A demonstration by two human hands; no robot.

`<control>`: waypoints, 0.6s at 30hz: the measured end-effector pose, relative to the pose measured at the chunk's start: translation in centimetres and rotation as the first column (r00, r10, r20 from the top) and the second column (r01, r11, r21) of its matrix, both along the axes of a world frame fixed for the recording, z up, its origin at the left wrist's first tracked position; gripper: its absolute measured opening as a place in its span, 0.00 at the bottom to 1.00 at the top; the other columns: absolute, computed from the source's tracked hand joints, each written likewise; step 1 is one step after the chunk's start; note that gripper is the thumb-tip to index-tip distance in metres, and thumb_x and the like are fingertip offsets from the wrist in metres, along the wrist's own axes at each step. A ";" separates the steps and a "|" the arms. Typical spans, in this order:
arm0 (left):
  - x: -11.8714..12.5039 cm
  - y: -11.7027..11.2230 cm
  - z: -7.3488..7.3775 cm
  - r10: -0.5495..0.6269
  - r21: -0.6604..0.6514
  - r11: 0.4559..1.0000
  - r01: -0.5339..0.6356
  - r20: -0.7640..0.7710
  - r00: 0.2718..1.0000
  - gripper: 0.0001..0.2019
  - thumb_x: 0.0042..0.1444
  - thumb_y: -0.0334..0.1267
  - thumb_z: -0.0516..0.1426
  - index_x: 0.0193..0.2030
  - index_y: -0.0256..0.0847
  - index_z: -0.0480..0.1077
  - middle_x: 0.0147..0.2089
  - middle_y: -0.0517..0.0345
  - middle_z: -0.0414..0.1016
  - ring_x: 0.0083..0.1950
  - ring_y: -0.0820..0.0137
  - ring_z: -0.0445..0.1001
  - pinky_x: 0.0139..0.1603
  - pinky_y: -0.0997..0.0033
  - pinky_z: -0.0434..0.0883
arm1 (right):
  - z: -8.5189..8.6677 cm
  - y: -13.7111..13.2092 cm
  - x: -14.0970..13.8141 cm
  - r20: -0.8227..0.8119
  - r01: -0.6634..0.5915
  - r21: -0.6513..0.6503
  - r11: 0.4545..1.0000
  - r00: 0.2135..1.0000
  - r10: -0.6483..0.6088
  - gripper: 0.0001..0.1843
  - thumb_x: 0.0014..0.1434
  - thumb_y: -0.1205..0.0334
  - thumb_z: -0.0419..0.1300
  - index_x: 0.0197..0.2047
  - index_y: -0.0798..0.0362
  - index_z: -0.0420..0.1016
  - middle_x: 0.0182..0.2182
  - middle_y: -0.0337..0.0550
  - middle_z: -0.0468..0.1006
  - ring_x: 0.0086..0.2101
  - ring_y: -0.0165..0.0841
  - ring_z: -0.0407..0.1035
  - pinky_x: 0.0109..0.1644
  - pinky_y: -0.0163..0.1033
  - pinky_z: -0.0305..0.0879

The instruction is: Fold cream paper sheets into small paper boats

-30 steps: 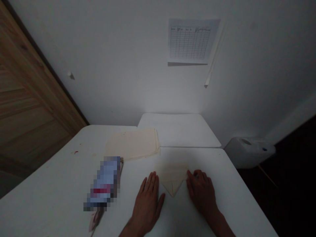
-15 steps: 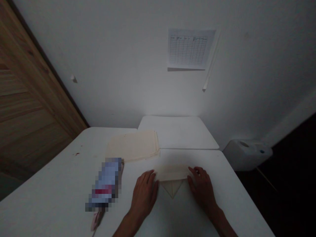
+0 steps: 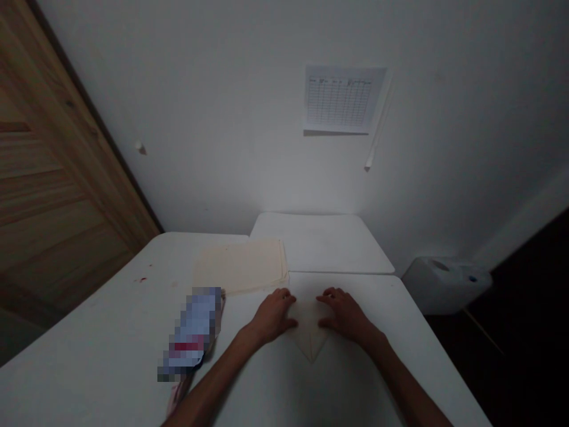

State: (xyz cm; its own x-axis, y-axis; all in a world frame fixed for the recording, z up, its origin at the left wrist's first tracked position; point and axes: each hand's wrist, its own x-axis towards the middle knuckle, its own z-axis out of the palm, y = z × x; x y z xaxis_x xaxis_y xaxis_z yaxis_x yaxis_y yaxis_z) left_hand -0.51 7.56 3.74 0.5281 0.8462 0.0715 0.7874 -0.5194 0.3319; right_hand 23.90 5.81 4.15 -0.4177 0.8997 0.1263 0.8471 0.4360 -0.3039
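A folded beige sheet (image 3: 310,339) lies on the white bench (image 3: 427,379), in from its right edge and short of its far edge, its point aimed at the person. The left hand (image 3: 274,313) and right hand (image 3: 345,314) are at its two sides, each grip apart, thumb clear of fingertips. Leftward, by the far edge, lies a stack of beige sheets (image 3: 242,267); nearer, a pixelated blue item (image 3: 195,323).

The folded sheet (image 3: 310,344) is pale beige, marked by a faint line; the stacked sheets (image 3: 240,267) are plain cream. The surface (image 3: 111,332) is white, flecked with red (image 3: 143,279). The pixelated item (image 3: 195,320) is bluish with a crimson band (image 3: 187,345). A white printout (image 3: 340,104) bears a dark grid; the door (image 3: 48,196) is brown, wood-grained.
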 end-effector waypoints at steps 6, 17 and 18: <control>0.2 1.3 -0.1 0.047 -0.123 0.991 -0.049 -0.016 0.999 0.27 0.42 0.45 0.67 0.50 0.41 0.72 0.46 0.50 0.74 0.48 0.57 0.71 0.48 0.65 0.66 | 0.6 1.2 0.0 -0.004 -0.018 -0.162 0.987 1.000 0.018 0.34 0.45 0.53 0.71 0.55 0.50 0.71 0.49 0.48 0.74 0.50 0.43 0.65 0.54 0.43 0.57; 0.1 0.1 -0.2 0.001 -0.153 0.988 0.020 0.139 0.990 0.03 0.48 0.33 0.61 0.31 0.40 0.73 0.37 0.57 0.73 0.44 0.66 0.70 0.43 0.72 0.64 | -0.4 1.1 0.0 -0.081 0.005 -0.213 0.977 0.996 -0.023 0.09 0.46 0.58 0.69 0.32 0.50 0.78 0.31 0.38 0.77 0.34 0.34 0.70 0.37 0.34 0.59; 0.1 -0.2 -0.2 -0.007 -0.141 0.990 0.030 0.160 0.987 0.03 0.49 0.31 0.60 0.32 0.40 0.73 0.37 0.57 0.73 0.44 0.66 0.69 0.44 0.72 0.64 | -0.4 1.0 0.0 -0.090 0.002 -0.205 0.979 0.996 -0.021 0.08 0.46 0.59 0.69 0.31 0.50 0.78 0.32 0.38 0.77 0.35 0.34 0.70 0.38 0.34 0.59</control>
